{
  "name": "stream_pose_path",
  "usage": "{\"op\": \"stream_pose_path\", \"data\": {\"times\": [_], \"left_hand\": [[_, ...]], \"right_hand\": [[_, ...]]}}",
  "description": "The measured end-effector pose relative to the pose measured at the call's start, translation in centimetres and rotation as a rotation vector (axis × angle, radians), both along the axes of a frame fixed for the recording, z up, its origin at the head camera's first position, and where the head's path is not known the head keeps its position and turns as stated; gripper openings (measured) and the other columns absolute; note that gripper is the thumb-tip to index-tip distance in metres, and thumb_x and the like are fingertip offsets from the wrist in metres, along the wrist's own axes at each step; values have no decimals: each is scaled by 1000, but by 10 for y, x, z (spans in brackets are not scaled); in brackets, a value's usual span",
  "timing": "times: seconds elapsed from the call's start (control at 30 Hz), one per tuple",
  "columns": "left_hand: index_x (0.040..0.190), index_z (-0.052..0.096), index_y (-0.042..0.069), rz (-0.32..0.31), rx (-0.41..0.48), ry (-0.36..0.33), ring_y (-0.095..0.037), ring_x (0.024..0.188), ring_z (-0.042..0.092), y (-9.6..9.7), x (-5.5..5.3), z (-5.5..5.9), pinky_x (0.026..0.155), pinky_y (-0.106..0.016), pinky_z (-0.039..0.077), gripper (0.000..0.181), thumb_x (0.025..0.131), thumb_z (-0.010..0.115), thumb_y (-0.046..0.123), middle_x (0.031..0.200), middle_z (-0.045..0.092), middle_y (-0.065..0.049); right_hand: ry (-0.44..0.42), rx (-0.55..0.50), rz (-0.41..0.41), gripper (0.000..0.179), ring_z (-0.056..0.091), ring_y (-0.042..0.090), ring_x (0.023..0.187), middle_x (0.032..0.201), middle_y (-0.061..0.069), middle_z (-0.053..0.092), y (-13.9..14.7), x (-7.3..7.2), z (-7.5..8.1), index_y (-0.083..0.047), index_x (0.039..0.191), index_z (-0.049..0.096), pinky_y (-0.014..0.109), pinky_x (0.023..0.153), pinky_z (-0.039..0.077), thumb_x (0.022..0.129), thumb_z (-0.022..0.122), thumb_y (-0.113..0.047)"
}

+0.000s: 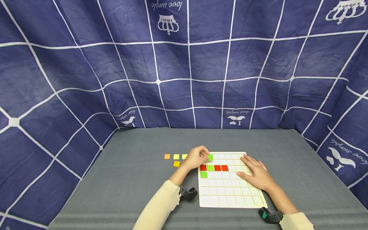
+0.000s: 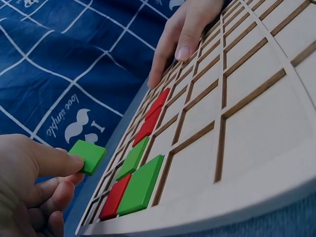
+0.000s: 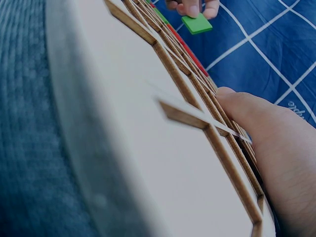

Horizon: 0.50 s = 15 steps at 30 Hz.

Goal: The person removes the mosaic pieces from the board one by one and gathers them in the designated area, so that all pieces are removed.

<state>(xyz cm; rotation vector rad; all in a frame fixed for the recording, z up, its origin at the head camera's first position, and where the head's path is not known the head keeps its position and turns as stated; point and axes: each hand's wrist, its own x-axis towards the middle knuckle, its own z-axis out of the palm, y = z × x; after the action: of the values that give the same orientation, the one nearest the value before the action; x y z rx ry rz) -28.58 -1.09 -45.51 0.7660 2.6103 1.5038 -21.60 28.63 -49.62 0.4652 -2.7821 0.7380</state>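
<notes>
Between thumb and fingers my left hand [image 1: 198, 156] pinches a green square tile [image 2: 88, 156], held above the far left part of a pale wooden grid board [image 1: 233, 200]. In the board's cells lie several red tiles [image 1: 217, 168] and green tiles [image 1: 203, 174], most in one row, with a green one in the row nearer me. My right hand [image 1: 258, 175] rests on the board's right edge, fingers spread and thumb over the cells. The right wrist view shows the right thumb [image 3: 261, 123] along the board and the held green tile [image 3: 197, 23] beyond.
Loose tiles lie on the grey table [image 1: 129, 179] left of the board: an orange tile [image 1: 167, 156], a yellow tile [image 1: 176, 157] and an amber tile [image 1: 176, 164] among them. Others are partly hidden by the left hand. A blue curtain [image 1: 172, 64] hangs behind the table.
</notes>
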Motion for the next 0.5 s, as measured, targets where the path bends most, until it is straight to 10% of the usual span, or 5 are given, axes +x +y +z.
{"op": "stream_pose_path", "data": {"times": [0.5], "left_hand": [[93, 66, 6, 15, -15, 17, -9, 71, 58, -17, 0, 2, 66, -24, 48, 8, 87, 67, 2, 82, 63, 0]], "right_hand": [[-3, -1, 1, 74, 33, 45, 135, 148, 21, 40, -1, 0, 0, -3, 142, 47, 67, 104, 15, 86, 69, -46]]}}
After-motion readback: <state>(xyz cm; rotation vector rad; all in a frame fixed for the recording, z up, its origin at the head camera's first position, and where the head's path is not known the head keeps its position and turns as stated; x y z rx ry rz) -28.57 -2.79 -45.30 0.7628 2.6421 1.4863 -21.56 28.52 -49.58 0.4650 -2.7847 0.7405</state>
